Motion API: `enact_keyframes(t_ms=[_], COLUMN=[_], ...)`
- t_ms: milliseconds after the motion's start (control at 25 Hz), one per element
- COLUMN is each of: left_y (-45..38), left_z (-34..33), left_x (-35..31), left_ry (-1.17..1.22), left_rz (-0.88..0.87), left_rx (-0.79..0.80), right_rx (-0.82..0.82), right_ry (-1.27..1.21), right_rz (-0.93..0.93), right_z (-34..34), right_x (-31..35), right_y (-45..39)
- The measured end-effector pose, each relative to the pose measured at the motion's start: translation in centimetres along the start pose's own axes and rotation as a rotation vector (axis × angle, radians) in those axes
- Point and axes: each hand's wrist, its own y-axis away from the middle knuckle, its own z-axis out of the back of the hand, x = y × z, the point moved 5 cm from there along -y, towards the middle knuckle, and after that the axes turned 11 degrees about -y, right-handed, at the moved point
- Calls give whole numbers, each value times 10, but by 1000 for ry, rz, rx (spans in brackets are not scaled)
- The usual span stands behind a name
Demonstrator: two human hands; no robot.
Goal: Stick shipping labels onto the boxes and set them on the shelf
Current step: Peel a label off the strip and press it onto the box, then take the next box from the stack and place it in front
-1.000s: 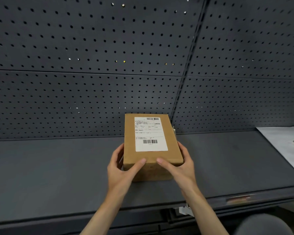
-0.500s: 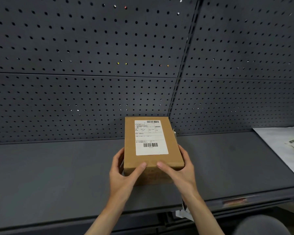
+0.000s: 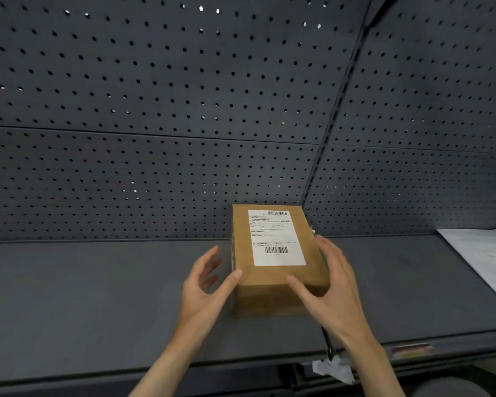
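Observation:
A brown cardboard box (image 3: 275, 279) rests on the dark grey shelf (image 3: 98, 296), its far end near the pegboard back wall. A white shipping label (image 3: 275, 237) with barcodes is stuck flat on its top. My left hand (image 3: 206, 285) is just left of the box with fingers spread and relaxed; the thumb tip touches the box's near left corner. My right hand (image 3: 331, 285) hovers at the box's right side, fingers straight, thumb over the near top edge. Neither hand grips the box.
A white sheet with more labels (image 3: 487, 259) lies on the shelf at the far right. The perforated grey back wall (image 3: 155, 167) rises behind. A scrap of white paper (image 3: 331, 368) hangs below the shelf's front edge.
Both hands held the box by its sides and near edge; now their fingers have opened and drawn away from it. The box sits on the shelf.

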Motion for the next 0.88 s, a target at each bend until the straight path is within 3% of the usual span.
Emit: enact_keyframes(t_ms=[160, 440, 640, 880], left_y=[-6, -7, -14, -21], left_z=[61, 196, 316, 444], left_x=[-11, -6, 26, 51], left_ry=[-341, -1019, -1240, -1298], left_rz=[-164, -453, -559, -575], left_rx=[12, -80, -48, 35], right_rx=[-7, 93, 89, 163], right_ry=[322, 496, 529, 478], right_rz=[294, 396, 415, 448], right_z=[-27, -138, -239, -354], right_x=[50, 126, 188, 255], right_y=[-1, 15, 36, 59])
